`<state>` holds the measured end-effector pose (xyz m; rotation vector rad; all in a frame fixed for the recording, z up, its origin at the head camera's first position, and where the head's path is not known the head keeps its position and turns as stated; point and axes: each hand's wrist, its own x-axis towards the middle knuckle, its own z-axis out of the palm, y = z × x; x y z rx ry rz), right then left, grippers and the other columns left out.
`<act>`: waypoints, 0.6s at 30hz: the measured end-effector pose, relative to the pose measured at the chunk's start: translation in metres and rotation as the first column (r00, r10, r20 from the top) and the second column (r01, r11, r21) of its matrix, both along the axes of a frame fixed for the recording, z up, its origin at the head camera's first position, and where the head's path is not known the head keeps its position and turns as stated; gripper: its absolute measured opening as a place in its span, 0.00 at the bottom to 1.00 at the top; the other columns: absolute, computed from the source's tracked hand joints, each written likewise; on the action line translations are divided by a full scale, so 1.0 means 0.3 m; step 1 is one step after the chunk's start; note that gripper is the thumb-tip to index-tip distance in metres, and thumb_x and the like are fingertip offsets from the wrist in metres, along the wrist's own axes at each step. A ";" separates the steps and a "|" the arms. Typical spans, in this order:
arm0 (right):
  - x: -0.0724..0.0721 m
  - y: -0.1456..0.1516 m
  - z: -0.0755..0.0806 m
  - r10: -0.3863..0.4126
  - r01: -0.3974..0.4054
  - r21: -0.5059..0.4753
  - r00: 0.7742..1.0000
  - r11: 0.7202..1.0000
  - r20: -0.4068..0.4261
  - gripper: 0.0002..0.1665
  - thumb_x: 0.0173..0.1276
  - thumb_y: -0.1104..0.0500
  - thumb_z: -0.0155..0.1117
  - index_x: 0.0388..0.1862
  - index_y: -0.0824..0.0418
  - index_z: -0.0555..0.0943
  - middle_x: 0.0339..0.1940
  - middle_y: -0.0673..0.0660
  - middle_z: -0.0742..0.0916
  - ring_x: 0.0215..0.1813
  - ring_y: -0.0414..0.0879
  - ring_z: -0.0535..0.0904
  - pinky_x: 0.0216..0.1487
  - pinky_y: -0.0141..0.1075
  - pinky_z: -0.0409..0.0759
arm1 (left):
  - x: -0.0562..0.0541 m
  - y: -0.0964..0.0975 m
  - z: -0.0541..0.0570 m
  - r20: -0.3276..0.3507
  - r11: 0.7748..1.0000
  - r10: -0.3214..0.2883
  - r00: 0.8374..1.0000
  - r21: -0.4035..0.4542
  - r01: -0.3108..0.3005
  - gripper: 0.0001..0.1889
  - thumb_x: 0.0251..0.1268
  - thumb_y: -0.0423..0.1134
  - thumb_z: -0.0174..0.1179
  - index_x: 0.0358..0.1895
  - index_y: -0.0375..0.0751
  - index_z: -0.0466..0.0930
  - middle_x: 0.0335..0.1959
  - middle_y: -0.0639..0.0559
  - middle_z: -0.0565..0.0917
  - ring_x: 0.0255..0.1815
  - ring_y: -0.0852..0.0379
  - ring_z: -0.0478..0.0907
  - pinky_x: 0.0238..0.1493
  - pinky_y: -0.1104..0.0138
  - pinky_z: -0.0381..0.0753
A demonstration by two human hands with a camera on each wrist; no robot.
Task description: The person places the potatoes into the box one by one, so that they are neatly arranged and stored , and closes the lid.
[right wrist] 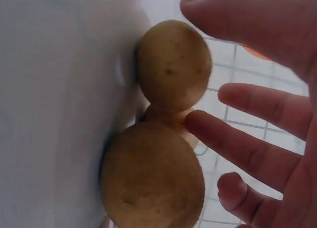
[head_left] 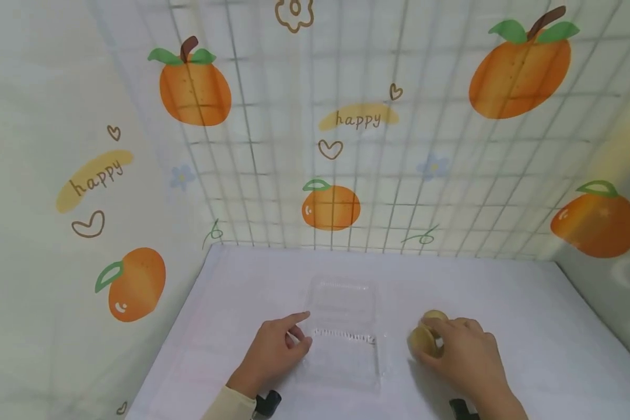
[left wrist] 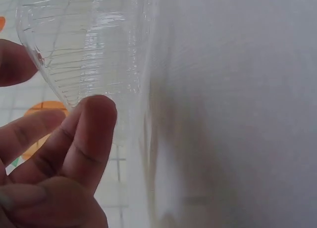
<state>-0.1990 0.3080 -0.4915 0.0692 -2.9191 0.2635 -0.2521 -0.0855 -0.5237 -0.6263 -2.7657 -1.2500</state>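
A clear plastic clamshell box (head_left: 346, 382) lies unfolded on the white table, its ribbed hinge running across the middle. At its left side is my left hand (head_left: 275, 350), fingers loosely bent. In the left wrist view, the fingertips (left wrist: 99, 116) are at the edge of the clear box wall (left wrist: 94, 49); firm contact cannot be told. To the right of the box, my right hand (head_left: 467, 356) reaches over a cluster of potatoes (head_left: 422, 340). The right wrist view shows a large potato (right wrist: 153, 176) and a smaller one (right wrist: 174, 64), another partly hidden behind them. Spread fingers (right wrist: 242, 143) reach beside them, one fingertip overlapping the rear potato.
White cloth covers the table (head_left: 241, 280). Behind it stands a wire grid (head_left: 273, 192) under a thin curtain printed with oranges (head_left: 331, 207) and hearts. More printed cloth (head_left: 58, 280) closes off the left side, and a grey-white side wall (head_left: 609, 291) the right.
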 end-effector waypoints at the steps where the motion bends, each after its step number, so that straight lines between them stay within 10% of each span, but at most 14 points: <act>1: 0.003 0.001 -0.004 -0.004 0.004 0.002 1.000 1.000 0.007 0.42 0.50 0.30 0.82 0.61 0.47 0.86 0.45 0.49 0.90 0.60 0.67 0.77 0.42 0.62 0.74 | 0.005 0.002 0.000 0.001 1.000 -0.007 1.000 0.008 0.007 0.27 0.69 0.47 0.70 0.70 0.50 0.82 0.35 0.67 0.86 0.24 0.67 0.79 0.29 0.69 0.80; 18: -0.009 -0.011 -0.026 -0.029 0.029 0.014 0.999 0.999 0.029 0.43 0.44 0.33 0.87 0.57 0.52 0.87 0.32 0.47 0.85 0.52 0.62 0.77 0.40 0.57 0.71 | -0.003 0.004 -0.033 -0.101 0.997 -0.041 0.994 0.063 0.048 0.22 0.69 0.40 0.69 0.65 0.40 0.85 0.29 0.68 0.85 0.23 0.69 0.78 0.28 0.72 0.81</act>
